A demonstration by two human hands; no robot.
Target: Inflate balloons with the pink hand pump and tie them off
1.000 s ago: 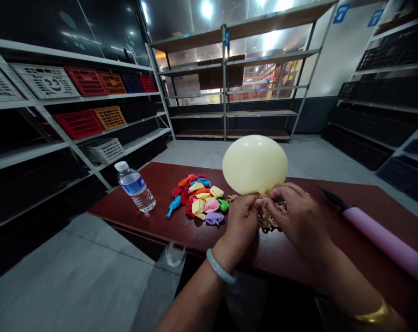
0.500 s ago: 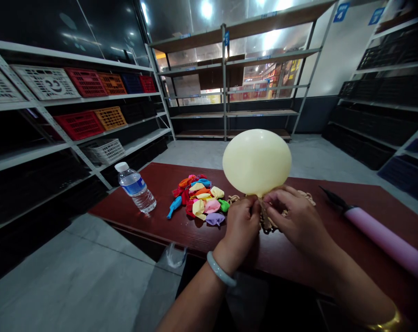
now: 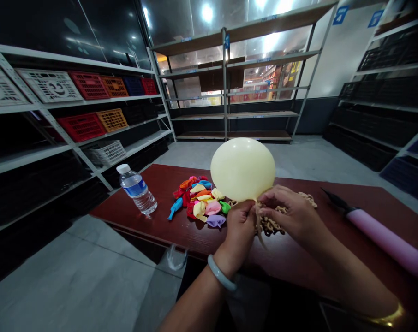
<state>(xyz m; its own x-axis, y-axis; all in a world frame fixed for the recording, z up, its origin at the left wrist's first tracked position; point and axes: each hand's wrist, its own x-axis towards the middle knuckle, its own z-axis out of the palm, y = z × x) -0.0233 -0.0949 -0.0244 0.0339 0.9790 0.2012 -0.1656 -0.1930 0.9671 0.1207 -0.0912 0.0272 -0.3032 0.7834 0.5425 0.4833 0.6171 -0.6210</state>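
A pale yellow inflated balloon (image 3: pixel 242 168) stands over the table, tilted a little to the left, its neck pointing down between my hands. My left hand (image 3: pixel 241 226) is closed, pinching the balloon's neck between thumb and fingers. From that spot a thin tan cord (image 3: pixel 259 233) hangs down. My right hand (image 3: pixel 288 210) has its thumb and fingertips bent in at the neck, closed on the upper part of the cord; the exact contact is partly hidden. Behind and below the fingers lies a heap of tan and brown cord loops (image 3: pixel 273 225).
Deflated coloured balloons (image 3: pixel 202 200) lie in a pile left of my hands on the dark red table (image 3: pixel 133 226). A water bottle (image 3: pixel 137 190) stands farther left. A pink hand pump (image 3: pixel 385 242) with black nozzle lies at right. Shelves with crates (image 3: pixel 89 85) line the room.
The balloon has shifted left and slightly down, tilting left. The tan cord now hangs visibly below my left fingers, and my right fingertips have drawn slightly apart from my left hand.
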